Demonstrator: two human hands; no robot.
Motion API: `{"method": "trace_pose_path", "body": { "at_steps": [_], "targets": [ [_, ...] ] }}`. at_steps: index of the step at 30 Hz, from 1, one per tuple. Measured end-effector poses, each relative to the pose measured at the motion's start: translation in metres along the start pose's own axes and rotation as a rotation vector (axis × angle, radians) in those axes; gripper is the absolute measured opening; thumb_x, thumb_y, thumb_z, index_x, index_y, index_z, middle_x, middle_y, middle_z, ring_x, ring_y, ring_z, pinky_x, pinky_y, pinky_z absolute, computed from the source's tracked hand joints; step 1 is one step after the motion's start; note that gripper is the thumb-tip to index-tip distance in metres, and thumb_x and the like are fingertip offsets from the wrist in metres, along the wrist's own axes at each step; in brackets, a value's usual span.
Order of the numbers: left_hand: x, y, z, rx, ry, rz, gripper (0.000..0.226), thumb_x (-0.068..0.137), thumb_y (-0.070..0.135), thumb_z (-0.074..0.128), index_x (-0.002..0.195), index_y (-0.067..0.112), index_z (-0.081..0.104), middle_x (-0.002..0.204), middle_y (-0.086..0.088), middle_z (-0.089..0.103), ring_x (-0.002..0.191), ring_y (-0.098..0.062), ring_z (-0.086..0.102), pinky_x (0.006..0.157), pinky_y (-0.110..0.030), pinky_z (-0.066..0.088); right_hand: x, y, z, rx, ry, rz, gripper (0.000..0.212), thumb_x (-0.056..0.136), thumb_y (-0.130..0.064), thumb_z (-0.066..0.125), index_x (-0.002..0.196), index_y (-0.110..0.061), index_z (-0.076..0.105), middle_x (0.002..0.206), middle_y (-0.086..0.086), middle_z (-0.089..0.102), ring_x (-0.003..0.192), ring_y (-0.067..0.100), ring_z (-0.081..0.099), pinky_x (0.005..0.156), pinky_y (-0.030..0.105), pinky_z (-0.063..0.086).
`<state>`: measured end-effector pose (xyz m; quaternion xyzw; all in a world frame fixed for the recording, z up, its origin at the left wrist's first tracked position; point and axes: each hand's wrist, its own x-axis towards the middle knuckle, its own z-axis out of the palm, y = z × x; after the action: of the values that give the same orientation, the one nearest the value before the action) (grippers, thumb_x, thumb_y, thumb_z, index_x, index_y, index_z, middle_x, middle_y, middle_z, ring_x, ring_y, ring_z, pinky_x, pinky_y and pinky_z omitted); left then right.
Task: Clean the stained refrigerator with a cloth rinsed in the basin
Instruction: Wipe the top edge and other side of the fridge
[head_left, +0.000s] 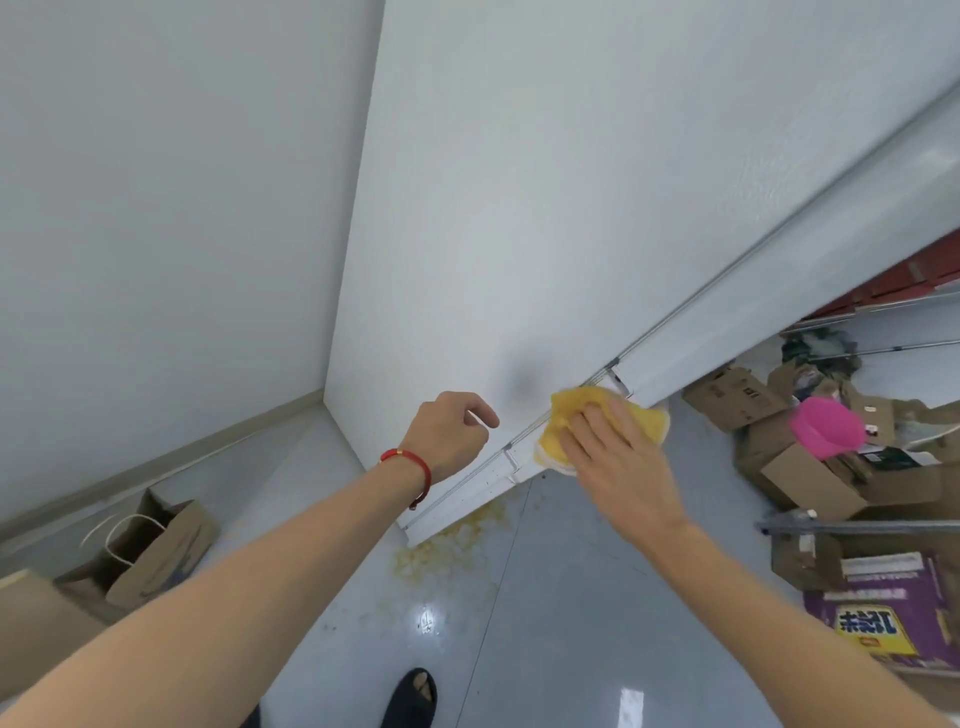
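Flat right hand presses cloth against refrigerator, seemingly.

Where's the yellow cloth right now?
Head view, right of centre: the yellow cloth lies pressed under the right hand against the refrigerator near its lower edge.
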<state>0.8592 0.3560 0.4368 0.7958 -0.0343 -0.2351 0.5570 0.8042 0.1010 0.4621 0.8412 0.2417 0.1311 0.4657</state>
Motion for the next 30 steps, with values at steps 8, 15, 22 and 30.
{"method": "trace_pose_path", "body": {
  "at_steps": [8, 15, 22, 30],
  "targets": [
    [0.006, -0.009, 0.005, 0.083, 0.052, -0.019, 0.036, 0.088, 0.006, 0.046, 0.105, 0.028, 0.069, 0.091, 0.006, 0.065, 0.081, -0.013, 0.063, 0.068, -0.023, 0.047, 0.028, -0.099, 0.043, 0.058, -0.401, -0.334, 0.038, 0.09, -0.024, 0.064, 0.126, -0.012, 0.065, 0.124, 0.009, 0.062, 0.126, 0.035, 0.05, 0.121, 0.052, 0.017],
    [0.012, 0.006, 0.013, 0.229, 0.01, 0.065, 0.047, 0.089, 0.006, 0.052, 0.133, 0.024, 0.058, 0.132, -0.005, 0.059, 0.121, -0.023, 0.054, 0.099, -0.033, 0.045, 0.008, 0.02, -0.023, 0.182, -0.04, 0.019, 0.029, 0.086, 0.003, 0.052, 0.109, -0.007, 0.066, 0.104, 0.008, 0.061, 0.107, 0.034, 0.057, 0.114, 0.049, 0.029],
    [0.012, 0.007, 0.031, 0.124, 0.036, 0.04, 0.042, 0.089, 0.005, 0.052, 0.127, 0.022, 0.059, 0.124, -0.004, 0.062, 0.111, -0.022, 0.057, 0.093, -0.033, 0.048, 0.003, 0.07, -0.06, -0.047, 0.061, 0.216, 0.032, 0.095, 0.002, 0.039, 0.103, -0.013, 0.066, 0.109, 0.003, 0.065, 0.126, 0.029, 0.059, 0.12, 0.054, 0.017],
    [0.0, -0.022, 0.003, 0.117, 0.087, -0.013, 0.038, 0.088, 0.006, 0.049, 0.119, 0.025, 0.062, 0.106, 0.002, 0.064, 0.097, -0.019, 0.061, 0.079, -0.028, 0.048, 0.035, -0.029, -0.031, -0.102, -0.525, -0.192, 0.025, 0.085, -0.018, 0.062, 0.107, -0.013, 0.073, 0.109, 0.008, 0.069, 0.121, 0.037, 0.048, 0.124, 0.055, 0.018]
  ]
}}
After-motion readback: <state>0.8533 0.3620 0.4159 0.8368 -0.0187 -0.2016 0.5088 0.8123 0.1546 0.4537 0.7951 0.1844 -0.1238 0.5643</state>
